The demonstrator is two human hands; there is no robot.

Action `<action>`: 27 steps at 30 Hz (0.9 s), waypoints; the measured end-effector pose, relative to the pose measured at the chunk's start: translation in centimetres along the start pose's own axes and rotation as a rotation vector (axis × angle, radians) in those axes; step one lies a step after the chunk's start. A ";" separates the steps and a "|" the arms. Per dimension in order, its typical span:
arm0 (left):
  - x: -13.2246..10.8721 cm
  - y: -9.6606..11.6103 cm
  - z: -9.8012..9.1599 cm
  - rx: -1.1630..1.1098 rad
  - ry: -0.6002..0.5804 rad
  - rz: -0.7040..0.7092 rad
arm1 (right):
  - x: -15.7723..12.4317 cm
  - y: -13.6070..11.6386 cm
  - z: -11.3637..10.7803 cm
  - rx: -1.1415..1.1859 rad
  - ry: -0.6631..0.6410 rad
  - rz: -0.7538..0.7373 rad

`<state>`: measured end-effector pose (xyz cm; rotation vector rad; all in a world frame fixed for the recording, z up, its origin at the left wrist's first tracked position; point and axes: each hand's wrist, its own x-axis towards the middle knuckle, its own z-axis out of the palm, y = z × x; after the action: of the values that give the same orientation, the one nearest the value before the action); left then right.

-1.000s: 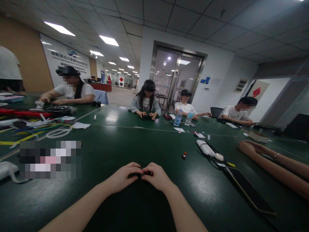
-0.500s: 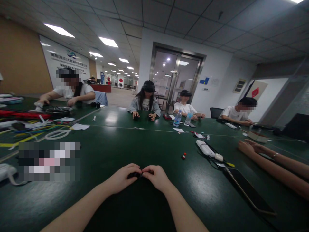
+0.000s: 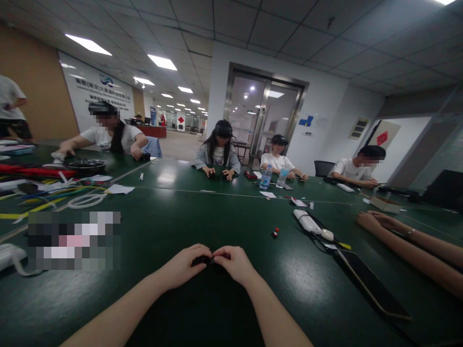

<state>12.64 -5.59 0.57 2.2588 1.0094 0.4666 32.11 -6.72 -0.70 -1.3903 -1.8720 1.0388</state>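
Close in front of me, my left hand [image 3: 191,264] is closed with its fingers curled round a small black object [image 3: 203,260]. My right hand [image 3: 233,262] meets it from the other side, thumb and fingers pinched at the object's right end. Most of the object is covered by my fingers, so its kind cannot be made out. Both hands are low over the green table [image 3: 162,231]. A small red and dark piece [image 3: 275,233] lies on the table to the right of my hands.
At right lie a white power strip [image 3: 307,221], a white case [image 3: 327,234] and a phone [image 3: 372,284]. A neighbour's forearms [image 3: 415,246] rest beyond them. Cables [image 3: 87,201] and papers [image 3: 121,189] spread on the left. Two bottles [image 3: 265,177] stand across the table, where several people sit.
My hands and the black object stay almost the same. A person has come into view at the far left. Across the table, one person's hand has moved to a black object.
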 end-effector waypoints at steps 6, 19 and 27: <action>0.2 -0.5 0.1 -0.002 0.018 0.018 | -0.3 -0.4 -0.2 -0.097 -0.001 -0.026; 0.1 -0.5 0.2 -0.017 0.015 -0.034 | -0.2 0.0 -0.1 0.013 -0.042 -0.013; -0.1 -0.5 0.1 0.011 0.013 0.000 | -0.3 -0.5 -0.4 -0.169 0.018 0.022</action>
<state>12.40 -5.42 0.14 2.2683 1.0208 0.4778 32.28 -7.04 -0.09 -1.5136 -1.9733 0.8923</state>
